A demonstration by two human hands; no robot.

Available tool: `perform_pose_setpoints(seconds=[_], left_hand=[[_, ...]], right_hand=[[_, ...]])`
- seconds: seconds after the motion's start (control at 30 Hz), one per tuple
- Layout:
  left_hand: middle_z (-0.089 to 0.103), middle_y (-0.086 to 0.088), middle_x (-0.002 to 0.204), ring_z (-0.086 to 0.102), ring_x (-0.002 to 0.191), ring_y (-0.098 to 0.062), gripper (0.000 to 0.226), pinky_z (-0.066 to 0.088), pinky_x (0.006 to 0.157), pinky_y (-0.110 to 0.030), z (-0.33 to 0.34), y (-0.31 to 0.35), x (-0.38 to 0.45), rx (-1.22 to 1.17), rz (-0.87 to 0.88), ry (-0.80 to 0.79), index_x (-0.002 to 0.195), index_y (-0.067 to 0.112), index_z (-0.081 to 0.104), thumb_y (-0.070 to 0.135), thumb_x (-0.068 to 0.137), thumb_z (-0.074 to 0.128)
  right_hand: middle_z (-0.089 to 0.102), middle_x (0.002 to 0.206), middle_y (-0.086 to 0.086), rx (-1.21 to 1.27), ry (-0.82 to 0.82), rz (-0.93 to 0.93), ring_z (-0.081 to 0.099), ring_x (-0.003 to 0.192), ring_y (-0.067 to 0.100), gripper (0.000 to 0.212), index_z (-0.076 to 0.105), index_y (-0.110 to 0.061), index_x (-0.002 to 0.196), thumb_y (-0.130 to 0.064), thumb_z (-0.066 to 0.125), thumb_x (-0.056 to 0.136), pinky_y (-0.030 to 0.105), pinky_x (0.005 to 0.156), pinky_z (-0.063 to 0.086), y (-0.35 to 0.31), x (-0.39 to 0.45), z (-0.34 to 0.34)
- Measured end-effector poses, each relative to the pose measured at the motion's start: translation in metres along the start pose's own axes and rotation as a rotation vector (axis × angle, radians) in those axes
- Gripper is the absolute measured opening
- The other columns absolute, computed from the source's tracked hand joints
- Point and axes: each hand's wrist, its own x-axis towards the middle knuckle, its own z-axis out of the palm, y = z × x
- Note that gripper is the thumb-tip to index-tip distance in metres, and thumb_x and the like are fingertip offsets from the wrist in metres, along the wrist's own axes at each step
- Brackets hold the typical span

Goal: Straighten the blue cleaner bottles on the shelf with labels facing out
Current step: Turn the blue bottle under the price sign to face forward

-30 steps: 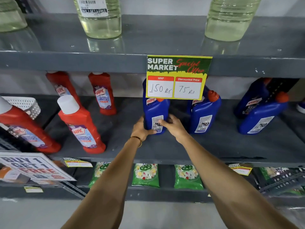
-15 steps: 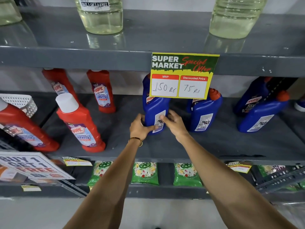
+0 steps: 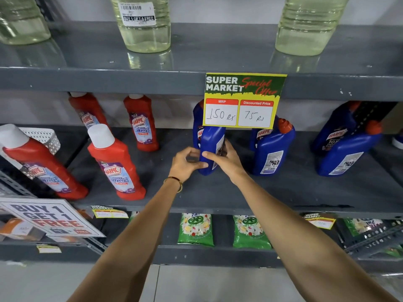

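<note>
Both my hands hold one blue cleaner bottle [image 3: 211,142] at the middle of the grey shelf [image 3: 283,192]. My left hand [image 3: 185,163] grips its lower left side, my right hand [image 3: 224,158] its right side. The bottle is turned so its narrow edge faces me and its back label points right. Its top is hidden behind the price sign [image 3: 243,101]. Another blue bottle [image 3: 196,125] stands right behind it. Further right stand a second front blue bottle [image 3: 271,149] and a third [image 3: 346,155], both showing back labels, with more blue bottles behind them.
Several red cleaner bottles [image 3: 115,164] stand on the left of the same shelf, beside a white basket [image 3: 46,139]. Clear bottles of pale liquid [image 3: 144,25] line the shelf above. Green pouches [image 3: 195,229] and a "Buy 1 Get 1 Free" sign [image 3: 50,216] sit below.
The held blue bottle has been rotated: its back label, which faced me, now points to the right. My hands shifted around it, and the view moved slightly closer.
</note>
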Motion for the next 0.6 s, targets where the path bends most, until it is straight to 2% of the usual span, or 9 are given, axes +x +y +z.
perform_pose_setpoints(seconds=[0.07, 0.17, 0.23, 0.3, 0.37, 0.5, 0.6], left_hand=[[0.068, -0.003, 0.092, 0.065, 0.091, -0.023, 0.031, 0.055, 0.076, -0.03, -0.009, 0.002, 0.002, -0.081, -0.027, -0.068, 0.089, 0.018, 0.065, 0.005, 0.064, 0.078], [0.068, 0.001, 0.091, 0.064, 0.09, -0.019, 0.03, 0.054, 0.065, -0.016, -0.02, 0.006, 0.005, -0.157, -0.087, -0.151, 0.09, 0.021, 0.066, 0.003, 0.068, 0.076], [0.066, -0.002, 0.107, 0.063, 0.099, -0.019, 0.041, 0.055, 0.071, -0.018, -0.024, 0.009, 0.008, -0.184, -0.128, -0.208, 0.103, 0.021, 0.063, 0.002, 0.068, 0.075], [0.055, -0.005, 0.128, 0.056, 0.114, -0.02, 0.058, 0.053, 0.084, -0.027, -0.025, 0.011, 0.01, -0.226, -0.17, -0.291, 0.123, 0.018, 0.052, -0.002, 0.071, 0.07], [0.048, -0.003, 0.136, 0.053, 0.119, -0.019, 0.066, 0.053, 0.088, -0.028, -0.025, 0.014, 0.012, -0.296, -0.215, -0.404, 0.133, 0.019, 0.042, -0.005, 0.075, 0.065], [0.06, 0.006, 0.123, 0.06, 0.11, -0.014, 0.061, 0.056, 0.084, -0.028, -0.023, 0.015, 0.014, -0.412, -0.264, -0.597, 0.127, 0.029, 0.046, -0.004, 0.077, 0.061], [0.064, 0.006, 0.118, 0.063, 0.107, -0.014, 0.06, 0.056, 0.082, -0.029, -0.018, 0.012, 0.013, -0.391, -0.273, -0.585, 0.121, 0.031, 0.052, -0.002, 0.074, 0.066]], right_hand=[[0.064, 0.117, -0.008, 0.036, -0.015, -0.009, 0.061, 0.105, 0.006, 0.071, 0.05, -0.032, 0.123, -0.034, 0.082, 0.061, 0.027, 0.084, 0.051, -0.002, -0.001, -0.002], [0.065, 0.116, -0.007, 0.056, -0.054, 0.0, 0.062, 0.106, 0.01, 0.059, 0.053, -0.034, 0.116, -0.031, 0.081, 0.064, 0.036, 0.09, 0.053, -0.005, -0.003, -0.004], [0.067, 0.114, -0.006, 0.074, -0.086, 0.001, 0.064, 0.106, 0.012, 0.053, 0.056, -0.036, 0.109, -0.029, 0.082, 0.064, 0.04, 0.092, 0.053, -0.007, -0.005, -0.007], [0.069, 0.114, -0.001, 0.099, -0.131, 0.014, 0.065, 0.106, 0.017, 0.052, 0.059, -0.032, 0.111, -0.028, 0.081, 0.064, 0.043, 0.093, 0.053, -0.011, -0.006, -0.011], [0.069, 0.115, 0.002, 0.121, -0.197, 0.025, 0.065, 0.106, 0.02, 0.053, 0.059, -0.028, 0.114, -0.028, 0.08, 0.065, 0.044, 0.092, 0.053, -0.015, -0.007, -0.015], [0.065, 0.118, 0.007, 0.178, -0.262, 0.081, 0.066, 0.103, 0.021, 0.048, 0.053, -0.022, 0.114, -0.021, 0.076, 0.072, 0.044, 0.093, 0.052, -0.016, -0.008, -0.019], [0.068, 0.107, 0.002, 0.165, -0.261, 0.094, 0.066, 0.1, 0.019, 0.039, 0.054, -0.018, 0.108, -0.019, 0.074, 0.074, 0.044, 0.095, 0.05, -0.015, -0.009, -0.02]])
